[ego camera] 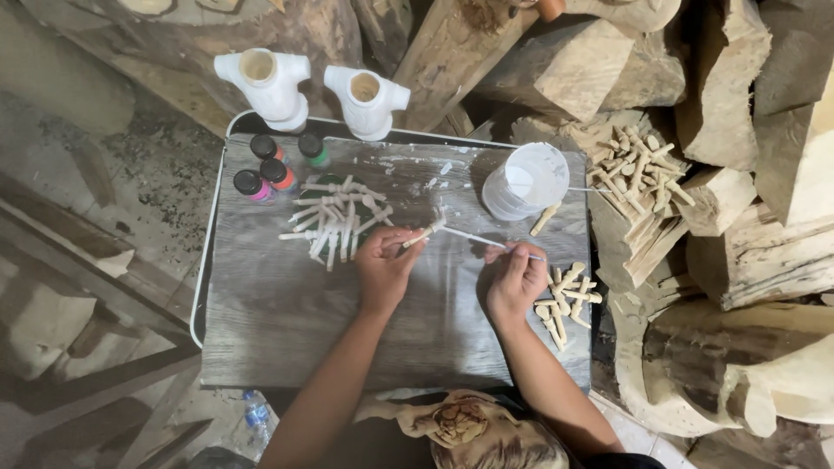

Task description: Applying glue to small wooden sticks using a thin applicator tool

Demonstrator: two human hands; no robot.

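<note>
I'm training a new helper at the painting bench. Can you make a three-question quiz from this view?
1. True or false: the left hand holds a small wooden peg.
2. What does the right hand hold? A) thin brush B) paint bottle C) torso figure
3. The white-painted pegs lie beside four small paint ____.

Key: 1 true; 2 A; 3 bottles.

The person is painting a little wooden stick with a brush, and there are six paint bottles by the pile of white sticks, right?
Not quite: the head view shows four small dark-capped paint bottles, not six. They stand beside the pile of white-painted wooden sticks.
</note>
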